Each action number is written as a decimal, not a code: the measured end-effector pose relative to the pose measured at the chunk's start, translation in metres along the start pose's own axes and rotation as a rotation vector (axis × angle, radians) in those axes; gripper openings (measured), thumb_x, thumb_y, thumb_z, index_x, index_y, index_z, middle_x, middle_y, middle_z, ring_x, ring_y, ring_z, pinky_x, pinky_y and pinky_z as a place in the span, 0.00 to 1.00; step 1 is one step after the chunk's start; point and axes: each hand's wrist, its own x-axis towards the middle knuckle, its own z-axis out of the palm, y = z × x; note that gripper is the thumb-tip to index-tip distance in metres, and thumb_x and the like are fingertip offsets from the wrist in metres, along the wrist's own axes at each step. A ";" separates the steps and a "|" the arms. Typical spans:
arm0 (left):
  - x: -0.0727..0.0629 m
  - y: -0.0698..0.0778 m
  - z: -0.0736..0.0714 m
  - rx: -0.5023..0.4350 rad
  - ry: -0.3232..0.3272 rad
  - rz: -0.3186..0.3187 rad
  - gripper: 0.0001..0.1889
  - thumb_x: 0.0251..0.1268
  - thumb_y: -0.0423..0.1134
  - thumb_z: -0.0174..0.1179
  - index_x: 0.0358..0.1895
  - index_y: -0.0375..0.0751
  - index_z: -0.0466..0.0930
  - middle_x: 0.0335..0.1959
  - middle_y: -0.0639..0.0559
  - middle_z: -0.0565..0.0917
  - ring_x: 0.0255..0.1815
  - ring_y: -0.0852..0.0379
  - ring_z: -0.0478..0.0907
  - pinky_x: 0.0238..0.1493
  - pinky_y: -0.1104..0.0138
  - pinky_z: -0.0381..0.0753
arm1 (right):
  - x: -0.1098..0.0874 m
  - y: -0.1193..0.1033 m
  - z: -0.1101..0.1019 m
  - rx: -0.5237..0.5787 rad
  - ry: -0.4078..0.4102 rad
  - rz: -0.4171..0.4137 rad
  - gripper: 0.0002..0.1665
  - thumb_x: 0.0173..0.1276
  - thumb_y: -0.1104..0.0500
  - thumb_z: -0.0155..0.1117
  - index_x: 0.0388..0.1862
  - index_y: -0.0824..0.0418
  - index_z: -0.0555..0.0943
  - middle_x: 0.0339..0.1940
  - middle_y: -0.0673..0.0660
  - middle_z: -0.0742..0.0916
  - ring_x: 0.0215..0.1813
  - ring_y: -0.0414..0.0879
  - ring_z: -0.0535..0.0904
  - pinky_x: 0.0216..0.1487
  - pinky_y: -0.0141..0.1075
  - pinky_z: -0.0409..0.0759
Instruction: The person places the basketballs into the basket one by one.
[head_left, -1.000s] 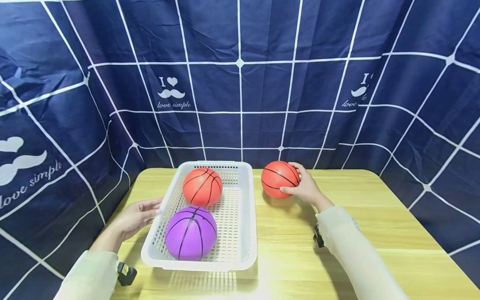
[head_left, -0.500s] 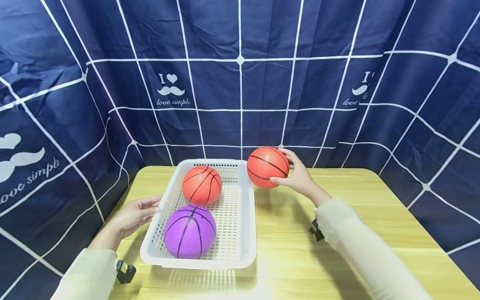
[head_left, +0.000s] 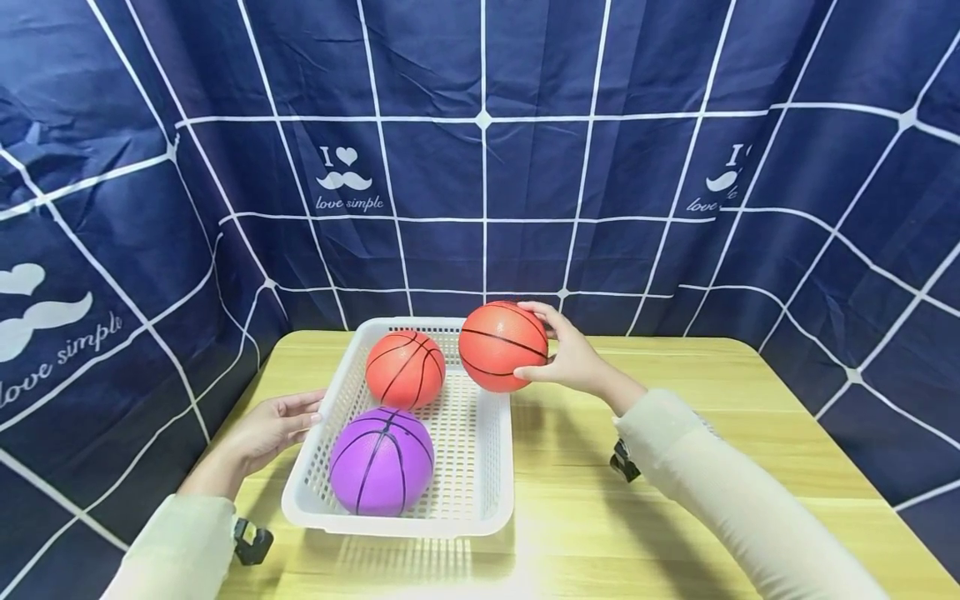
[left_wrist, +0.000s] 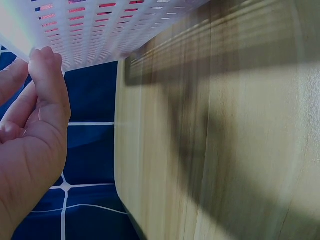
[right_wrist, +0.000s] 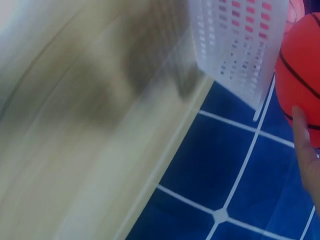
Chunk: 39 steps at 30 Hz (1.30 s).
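An orange-red toy basketball (head_left: 503,347) is in my right hand (head_left: 566,354), which grips it from its right side with thumb and fingers. This ball is held over the far right rim of a white perforated plastic basket (head_left: 495,467). Inside the basket lie a second orange-red basketball (head_left: 405,369) at the far left and a purple basketball (head_left: 382,462) nearer the front. My left hand (head_left: 273,429) touches the basket's left rim with its fingertips, fingers loosely extended. In the left wrist view, the fingers (left_wrist: 47,80) meet the basket's outer edge.
The basket stands on a light wood-grain table (head_left: 600,533). A dark blue curtain (head_left: 525,183) with white lines hangs behind the table and along both sides. A black wrist mount (head_left: 252,542) sits below the left sleeve.
My right hand has lifted the orange-red basketball off the table and carried it left to the basket's far right rim. The left hand and the basket stay put.
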 end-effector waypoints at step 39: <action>-0.001 0.001 0.001 0.021 -0.007 0.001 0.30 0.70 0.29 0.52 0.67 0.15 0.49 0.62 0.28 0.69 0.50 0.64 0.76 0.51 0.68 0.77 | 0.013 0.001 0.068 -0.300 -0.242 -0.136 0.52 0.40 0.52 0.81 0.67 0.47 0.68 0.61 0.55 0.72 0.60 0.50 0.68 0.55 0.49 0.74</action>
